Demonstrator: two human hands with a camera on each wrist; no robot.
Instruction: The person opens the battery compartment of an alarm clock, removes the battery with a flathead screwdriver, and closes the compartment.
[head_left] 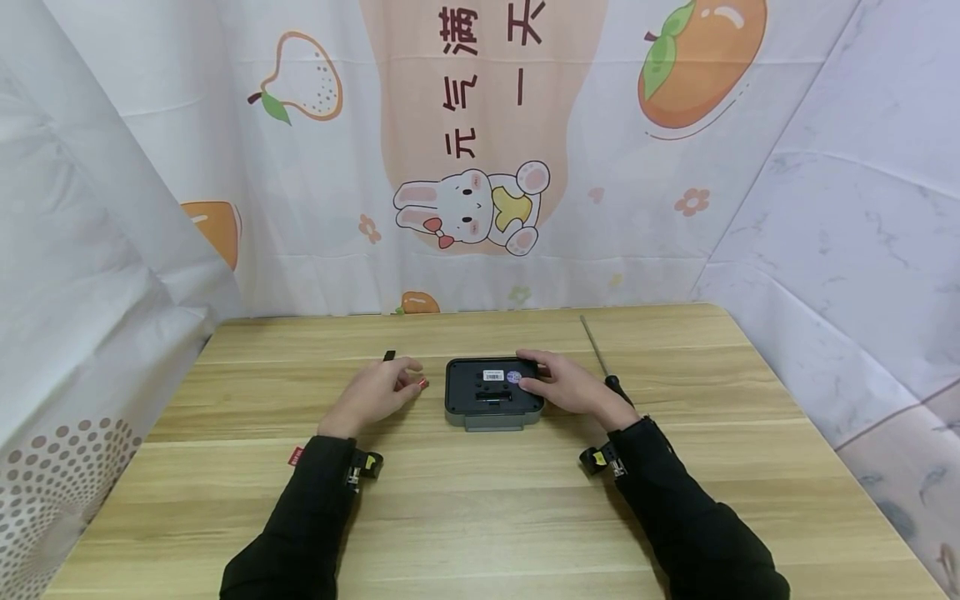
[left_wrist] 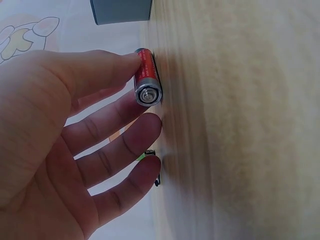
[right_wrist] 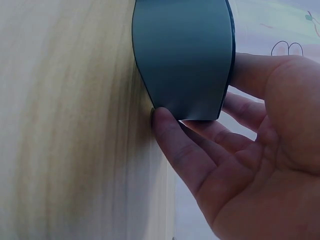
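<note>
While the right hand (head_left: 570, 385) grips the right side of a dark device (head_left: 461, 387), the head view shows the left hand (head_left: 375, 396) apart from it, to its left, red battery (head_left: 423, 383) at the fingertips. Device lies on the wooden table (head_left: 487, 517), label (head_left: 492, 375) up. Screwdriver (head_left: 595, 343) near right hand, handle partly hidden; small black piece (head_left: 389, 355) just beyond left hand. Left wrist view: thumb and finger pinch the battery (metal nub toward camera), other fingers spread. Right wrist view: thumb and fingers hold the device's end from both sides.
</note>
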